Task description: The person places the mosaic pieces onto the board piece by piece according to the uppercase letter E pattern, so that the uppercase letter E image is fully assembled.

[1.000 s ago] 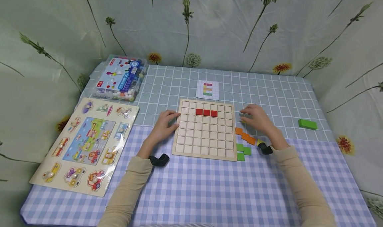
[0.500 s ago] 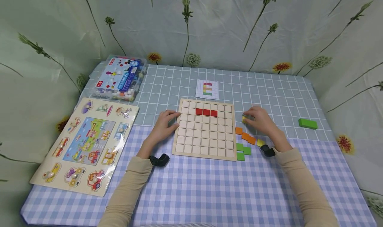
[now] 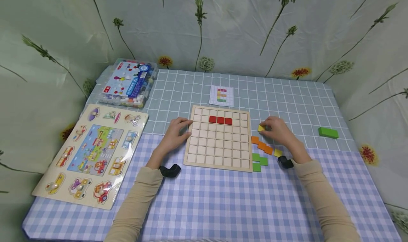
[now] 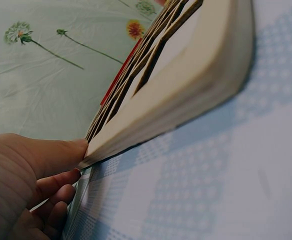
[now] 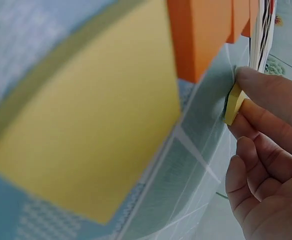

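The yellow tile (image 3: 261, 128) sits at the tips of the right hand (image 3: 278, 130), pinched between thumb and forefinger with only the tile's thickness between them, the other fingers loosely bent behind. It looks tilted in the right wrist view, and I can't tell whether its lower edge touches the cloth. Holding the sides and leaving the top face free should make it easier to set down flat; a light, even pinch should keep it from twisting. Just nearer the body from that hand lie the orange tiles (image 3: 261, 145), a second yellow tile (image 3: 278, 153) close by the wrist, and the green tiles (image 3: 256, 157); keeping the wrist raised would avoid nudging them. Left of the right hand is the wooden grid board (image 3: 219, 142), three red tiles (image 3: 220, 120) in its second row from the far side. The left hand (image 3: 174, 134) rests thumb and forefinger against the board's left edge, fingers fairly relaxed, gripping nothing firmly as far as shows; light steady contact there should stop the board sliding. Beyond both hands lies the printed card (image 3: 221, 95), in plain sight for checking colours. Well right of the right hand is a green block (image 3: 328, 133).
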The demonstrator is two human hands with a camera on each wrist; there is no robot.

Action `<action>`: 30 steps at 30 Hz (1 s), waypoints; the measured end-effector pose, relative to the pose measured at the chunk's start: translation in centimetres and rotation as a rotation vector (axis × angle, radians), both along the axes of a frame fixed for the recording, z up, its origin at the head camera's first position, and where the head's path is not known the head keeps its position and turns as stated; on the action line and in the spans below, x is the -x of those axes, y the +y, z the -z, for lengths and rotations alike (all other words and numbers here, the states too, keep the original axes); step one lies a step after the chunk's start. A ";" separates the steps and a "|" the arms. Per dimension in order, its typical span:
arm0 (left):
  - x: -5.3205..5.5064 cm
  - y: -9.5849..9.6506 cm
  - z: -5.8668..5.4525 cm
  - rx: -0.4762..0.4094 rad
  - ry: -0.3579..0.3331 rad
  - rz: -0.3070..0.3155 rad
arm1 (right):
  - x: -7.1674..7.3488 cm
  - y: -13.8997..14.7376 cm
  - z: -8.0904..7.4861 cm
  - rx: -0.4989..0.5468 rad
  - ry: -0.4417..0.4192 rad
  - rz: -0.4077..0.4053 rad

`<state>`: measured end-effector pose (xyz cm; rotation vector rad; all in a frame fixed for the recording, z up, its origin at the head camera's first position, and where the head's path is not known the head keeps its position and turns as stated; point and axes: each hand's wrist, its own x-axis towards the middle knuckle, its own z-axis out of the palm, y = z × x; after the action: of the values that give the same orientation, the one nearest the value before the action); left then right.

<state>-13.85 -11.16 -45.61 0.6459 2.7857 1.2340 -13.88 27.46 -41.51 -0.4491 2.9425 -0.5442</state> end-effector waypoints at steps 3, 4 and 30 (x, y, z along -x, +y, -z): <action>-0.1 0.0 0.0 -0.001 0.000 0.000 | 0.0 -0.2 -0.2 0.001 0.011 -0.012; -0.1 0.0 0.1 -0.002 0.000 0.000 | 0.0 -0.2 -0.3 0.003 0.015 -0.013; 0.0 -0.1 0.1 -0.004 0.013 0.008 | 0.9 -7.2 -1.1 0.098 0.071 -0.221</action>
<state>-13.86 -11.27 -45.75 0.6672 2.7892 1.2389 -14.81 20.22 -40.44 -0.8087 2.8886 -0.6579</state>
